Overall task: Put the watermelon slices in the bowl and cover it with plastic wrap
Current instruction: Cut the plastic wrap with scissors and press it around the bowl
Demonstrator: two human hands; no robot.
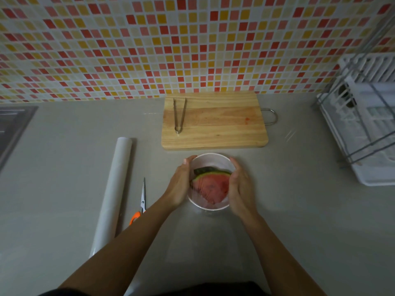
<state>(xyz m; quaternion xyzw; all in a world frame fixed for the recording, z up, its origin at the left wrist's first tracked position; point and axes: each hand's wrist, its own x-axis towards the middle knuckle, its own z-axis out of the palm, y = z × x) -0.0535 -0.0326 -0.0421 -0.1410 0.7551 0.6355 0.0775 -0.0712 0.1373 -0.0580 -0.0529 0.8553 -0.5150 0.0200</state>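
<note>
Both hands cup a white bowl (210,159) on the grey counter (288,210), just in front of a wooden cutting board (213,124). Pressed to the bowl's left wall, the left hand (180,184) has its fingers curved round the side and the thumb tip up at the far rim. Opposite it, the right hand (238,189) lies flat against the right wall, fingers together and lightly bent. Inside the bowl sit watermelon slices (210,186), red flesh up, green rind toward the board, under a thin, wrinkled film of plastic wrap (198,196). Metal tongs (180,115) lie on the board's left part. Left of the bowl lie orange-handled scissors (141,202) and a white roll of wrap (113,193). A white dish rack (363,129) stands at far right. No writing or brand can be read anywhere.
</note>
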